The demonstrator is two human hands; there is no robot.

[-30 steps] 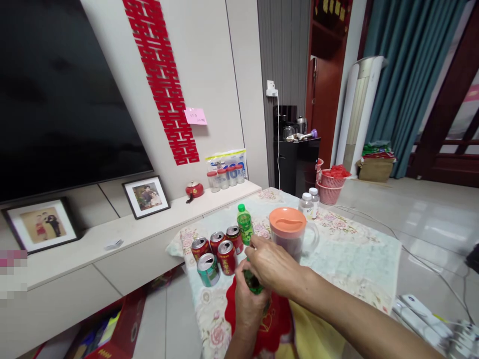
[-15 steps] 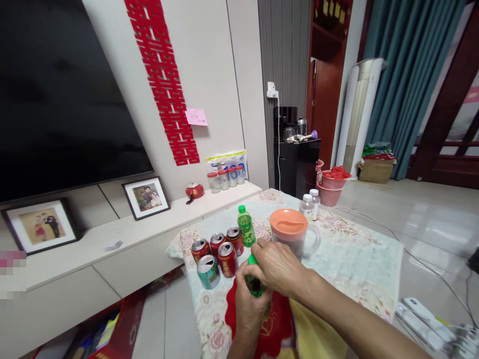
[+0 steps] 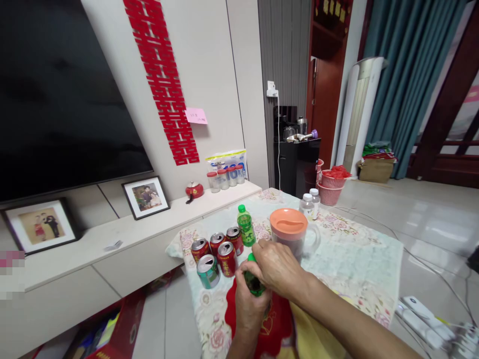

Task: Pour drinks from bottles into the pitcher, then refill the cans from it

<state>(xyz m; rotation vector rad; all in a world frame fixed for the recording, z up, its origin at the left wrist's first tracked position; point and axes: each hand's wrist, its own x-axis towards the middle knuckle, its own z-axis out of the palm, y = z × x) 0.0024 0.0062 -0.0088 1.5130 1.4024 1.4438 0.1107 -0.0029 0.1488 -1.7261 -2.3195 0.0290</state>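
Five cans (image 3: 227, 260) stand by the table's (image 3: 359, 254) left edge. Next over, the left hand (image 3: 249, 305) is wrapped round a green bottle (image 3: 256, 285) toward the near edge, cap end up, exact tilt hard to tell. Right hand (image 3: 279, 263) is closest to the cap (image 3: 251, 258), fingers bunched, pinching it from the right.

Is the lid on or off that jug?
On: the orange lid covers the top of the jug, just beyond the right hand.
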